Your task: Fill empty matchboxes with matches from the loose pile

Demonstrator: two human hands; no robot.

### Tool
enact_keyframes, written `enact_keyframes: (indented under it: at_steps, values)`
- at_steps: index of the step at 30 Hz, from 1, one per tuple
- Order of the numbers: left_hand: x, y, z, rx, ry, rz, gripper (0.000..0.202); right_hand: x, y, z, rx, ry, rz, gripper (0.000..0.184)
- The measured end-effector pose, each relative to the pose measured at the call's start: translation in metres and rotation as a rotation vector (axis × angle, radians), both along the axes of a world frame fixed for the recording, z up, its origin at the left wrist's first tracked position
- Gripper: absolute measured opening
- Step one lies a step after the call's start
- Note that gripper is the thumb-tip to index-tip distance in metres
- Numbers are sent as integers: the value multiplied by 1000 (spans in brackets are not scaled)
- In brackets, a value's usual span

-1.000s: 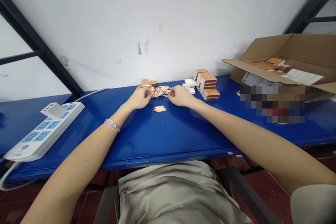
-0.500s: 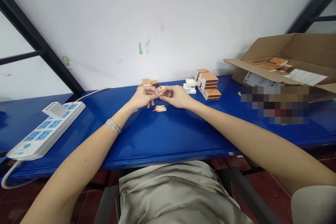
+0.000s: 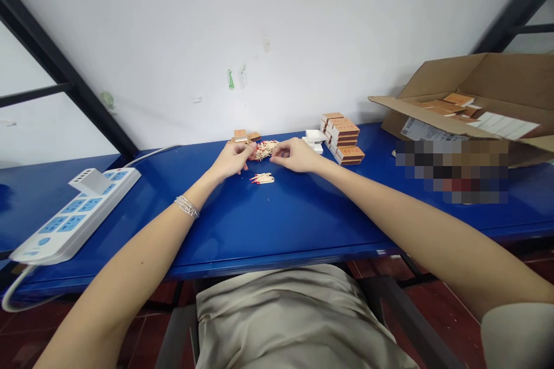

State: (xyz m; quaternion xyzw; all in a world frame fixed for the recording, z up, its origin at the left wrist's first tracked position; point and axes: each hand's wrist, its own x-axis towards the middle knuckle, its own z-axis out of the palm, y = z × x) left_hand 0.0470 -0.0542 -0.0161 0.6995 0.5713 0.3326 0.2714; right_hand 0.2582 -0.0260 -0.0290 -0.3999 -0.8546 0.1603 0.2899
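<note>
A loose pile of red-tipped wooden matches (image 3: 262,150) lies on the blue table (image 3: 277,225), between my two hands. My left hand (image 3: 232,161) rests at the pile's left edge, its bunched fingertips touching the matches. My right hand (image 3: 295,155) is just right of the pile, fingers curled and pointing toward it. Whether either hand pinches any matches is too small to tell. A small, neat bundle of matches (image 3: 262,179) lies closer to me, below the pile. Behind my left hand sit a few brown matchboxes (image 3: 240,136).
Stacked orange-and-white matchboxes (image 3: 341,138) and white inner trays (image 3: 314,138) stand right of my right hand. An open cardboard box (image 3: 467,109) holding more matchboxes sits at the right. A white-and-blue power strip (image 3: 75,213) lies at the left. The wall backs the table.
My hands, close together over the matches half a second ago, have drawn apart. The pile, mostly covered by them then, now shows between them.
</note>
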Motion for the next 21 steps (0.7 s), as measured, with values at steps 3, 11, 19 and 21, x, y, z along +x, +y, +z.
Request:
enact_keyframes:
  at_steps: [3, 11, 19, 21]
  values:
    - [0, -3, 1, 155, 247, 14, 45, 7, 10, -4, 22, -63, -160, 12]
    - [-1, -7, 4, 166, 457, -176, 35, -5, 4, -8, 80, -248, -248, 14]
    - [-5, -3, 3, 165, 458, -83, 38, -4, -7, -1, 87, -171, -34, 13]
    - [-8, -1, 2, 161, 465, -55, 36, -6, -10, 0, 69, -134, 45, 13]
